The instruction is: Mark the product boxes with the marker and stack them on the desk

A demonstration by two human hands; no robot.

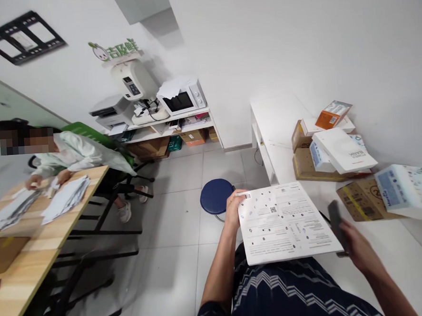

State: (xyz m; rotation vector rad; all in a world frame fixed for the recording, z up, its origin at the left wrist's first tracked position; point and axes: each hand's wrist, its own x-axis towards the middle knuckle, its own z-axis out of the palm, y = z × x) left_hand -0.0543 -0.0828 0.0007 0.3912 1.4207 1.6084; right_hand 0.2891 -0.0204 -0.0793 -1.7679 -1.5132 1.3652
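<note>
Left hand (232, 209): grip closed, pinching the far-left corner of one flat white printed sheet of paper (284, 222), thumb on top. Sheet is thin, rectangular, covered in small black text, dot icons and a QR code; held level over the lap, between both hands. Right hand (357, 249): grip wrapped round one dark, slim, rectangular phone-like object (335, 224), blurred, just beside the sheet's right edge; can't tell if it touches the sheet.

Under the sheet: dark zigzag-patterned fabric shorts (290, 291). Right: white smooth tabletop (283, 120) carrying about three flat brown cardboard pieces (363, 198), several white and blue boxes (342, 151), one orange-and-white small box (332, 114). Far of the left hand: one round blue stool (216, 196) on the grey tiled floor.

Far left: another person in a pale top (78, 154) at a wooden tabletop (24, 264), hands on white paper piles (65, 198). Far: white shelf with one microwave (182, 100) and one printer (113, 111).
</note>
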